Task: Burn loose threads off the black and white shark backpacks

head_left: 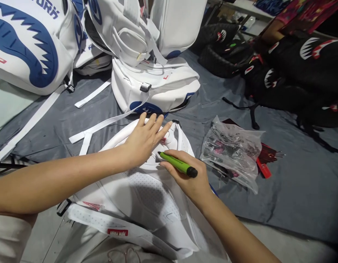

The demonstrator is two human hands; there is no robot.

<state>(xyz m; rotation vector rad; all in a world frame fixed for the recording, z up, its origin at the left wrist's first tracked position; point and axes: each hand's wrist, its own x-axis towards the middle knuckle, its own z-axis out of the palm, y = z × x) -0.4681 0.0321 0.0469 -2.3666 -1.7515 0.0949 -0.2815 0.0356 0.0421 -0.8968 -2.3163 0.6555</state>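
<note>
A white backpack (147, 193) lies in front of me, its perforated back panel and shoulder straps facing up. My left hand (145, 140) rests flat on its upper end, fingers spread, holding nothing. In my right hand (196, 184) is a bright green marker pen (177, 164) with black ends. One end of the pen points at the white fabric close to my left hand; whether it touches cannot be made out. A shoulder strap with a red label (118, 232) crosses the near side of the backpack.
Several white backpacks (155, 84) with blue shark-mouth prints stand behind on the grey cloth (267, 197). Loose white straps (100, 126) trail at the left. To the right lie a clear plastic bag (231, 149) and red tags (264, 168). Black bags (295, 87) and another person's arm (273, 32) are farther right.
</note>
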